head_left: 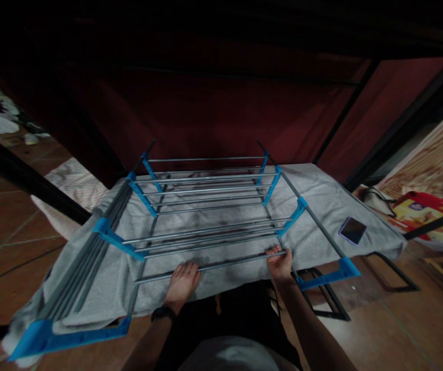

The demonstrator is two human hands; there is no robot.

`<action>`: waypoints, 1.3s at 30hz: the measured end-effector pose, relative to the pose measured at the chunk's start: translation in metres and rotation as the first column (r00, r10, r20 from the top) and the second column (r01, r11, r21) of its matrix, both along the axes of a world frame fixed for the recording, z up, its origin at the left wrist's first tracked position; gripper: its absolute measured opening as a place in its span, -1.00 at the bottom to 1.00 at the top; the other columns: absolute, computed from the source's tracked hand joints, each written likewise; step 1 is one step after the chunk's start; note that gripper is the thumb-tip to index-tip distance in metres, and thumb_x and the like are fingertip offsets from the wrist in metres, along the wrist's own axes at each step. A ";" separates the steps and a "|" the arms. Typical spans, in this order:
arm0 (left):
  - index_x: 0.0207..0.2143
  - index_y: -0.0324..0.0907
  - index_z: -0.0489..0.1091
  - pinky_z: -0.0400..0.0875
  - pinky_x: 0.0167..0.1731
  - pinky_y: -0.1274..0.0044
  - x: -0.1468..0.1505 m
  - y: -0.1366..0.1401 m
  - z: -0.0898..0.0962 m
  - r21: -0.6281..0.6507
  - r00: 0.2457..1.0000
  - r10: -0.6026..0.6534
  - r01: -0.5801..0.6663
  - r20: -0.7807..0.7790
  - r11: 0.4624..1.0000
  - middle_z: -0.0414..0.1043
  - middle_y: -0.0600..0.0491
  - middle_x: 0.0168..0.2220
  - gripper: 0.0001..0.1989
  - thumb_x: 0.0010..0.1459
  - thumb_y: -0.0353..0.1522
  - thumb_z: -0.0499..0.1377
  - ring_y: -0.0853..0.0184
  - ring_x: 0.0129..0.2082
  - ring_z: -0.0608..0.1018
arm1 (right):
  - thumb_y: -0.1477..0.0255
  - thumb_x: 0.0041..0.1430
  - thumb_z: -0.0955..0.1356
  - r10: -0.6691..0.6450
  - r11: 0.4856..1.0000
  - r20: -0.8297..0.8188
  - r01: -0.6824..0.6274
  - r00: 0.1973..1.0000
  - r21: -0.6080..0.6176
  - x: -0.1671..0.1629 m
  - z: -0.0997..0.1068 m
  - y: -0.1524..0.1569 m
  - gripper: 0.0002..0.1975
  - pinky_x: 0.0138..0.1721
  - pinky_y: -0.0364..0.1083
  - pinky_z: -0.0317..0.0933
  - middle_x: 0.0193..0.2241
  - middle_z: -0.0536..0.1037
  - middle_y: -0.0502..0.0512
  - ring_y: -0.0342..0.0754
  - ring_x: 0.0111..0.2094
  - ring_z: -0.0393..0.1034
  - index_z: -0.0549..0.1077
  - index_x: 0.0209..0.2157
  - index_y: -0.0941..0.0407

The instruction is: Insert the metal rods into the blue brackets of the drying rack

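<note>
A partly built rack of grey metal rods and blue plastic brackets (115,239) lies on a grey blanket (214,214). Along its near side, one loose-looking grey rod (231,263) runs crosswise in both my hands. My left hand (183,282), with a dark band at the wrist, closes over the rod from above, left of its middle. At the rod's right end, my right hand (279,263) has its fingers curled around it, beside the rack's right side pole. Nearer me, another blue bracket (329,275) sits at the right corner and one more (70,337) at the left corner.
A phone (353,230) lies on the blanket to the right. Several parallel rods fill the rack's left side. Dark bars frame a red panel (214,118) behind. A red and yellow package (430,214) and a black metal frame (391,273) are at the right.
</note>
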State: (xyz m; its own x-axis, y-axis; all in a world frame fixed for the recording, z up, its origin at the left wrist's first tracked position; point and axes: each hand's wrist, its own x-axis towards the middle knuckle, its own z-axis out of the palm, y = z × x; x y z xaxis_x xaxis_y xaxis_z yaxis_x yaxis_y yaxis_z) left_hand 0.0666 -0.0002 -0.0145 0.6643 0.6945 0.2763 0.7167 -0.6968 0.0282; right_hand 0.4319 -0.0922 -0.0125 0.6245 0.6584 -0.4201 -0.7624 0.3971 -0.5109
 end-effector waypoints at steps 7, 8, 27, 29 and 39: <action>-0.21 -0.12 0.45 0.35 -0.05 0.33 0.003 -0.002 0.006 -0.048 0.999 0.007 -0.006 0.039 0.999 0.56 -0.08 -0.21 -0.79 0.34 -0.35 0.01 0.17 -0.16 0.57 | 0.06 0.25 0.20 0.029 0.998 0.096 -0.024 0.995 -0.052 0.000 0.007 -0.001 -0.60 -0.52 -0.15 0.25 -0.63 0.24 -0.15 -0.17 -0.62 0.20 0.21 -0.51 0.04; -0.20 -0.12 0.45 0.35 -0.04 0.33 0.004 -0.001 0.005 -0.049 0.999 0.010 -0.008 0.039 0.999 0.56 -0.09 -0.21 -0.78 0.33 -0.36 0.00 0.17 -0.15 0.57 | 0.06 0.25 0.20 0.029 0.998 0.094 -0.023 0.995 -0.060 -0.001 0.008 -0.001 -0.61 -0.52 -0.15 0.25 -0.64 0.24 -0.15 -0.18 -0.62 0.19 0.22 -0.51 0.04; -0.13 -0.09 0.46 0.32 -0.01 0.32 0.003 -0.003 0.002 -0.099 0.999 0.026 -0.024 0.019 0.995 0.55 -0.08 -0.16 -0.78 0.30 -0.41 0.03 0.17 -0.12 0.56 | 0.05 0.20 0.26 0.066 0.997 0.153 -0.059 0.986 -0.052 -0.003 0.014 -0.003 -0.62 -0.58 -0.15 0.28 -0.64 0.26 -0.16 -0.18 -0.64 0.21 0.20 -0.51 0.03; -0.11 -0.10 0.46 0.32 0.01 0.31 0.003 -0.005 0.004 -0.103 1.000 0.028 -0.028 -0.001 0.994 0.55 -0.08 -0.15 -0.76 0.30 -0.42 0.02 0.17 -0.10 0.55 | 0.07 0.21 0.25 0.067 0.997 0.146 -0.060 0.987 -0.050 -0.003 0.013 -0.004 -0.64 -0.56 -0.15 0.31 -0.63 0.28 -0.15 -0.18 -0.63 0.23 0.21 -0.50 0.03; -0.08 -0.10 0.46 0.33 0.06 0.30 0.003 -0.008 0.007 -0.107 0.998 0.037 -0.042 -0.048 0.993 0.54 -0.08 -0.11 -0.75 0.29 -0.46 0.05 0.18 -0.05 0.56 | 0.15 0.21 0.24 0.040 0.999 0.073 -0.038 0.997 -0.031 0.001 0.001 -0.005 -0.67 -0.53 -0.17 0.30 -0.62 0.29 -0.13 -0.19 -0.62 0.25 0.21 -0.52 0.05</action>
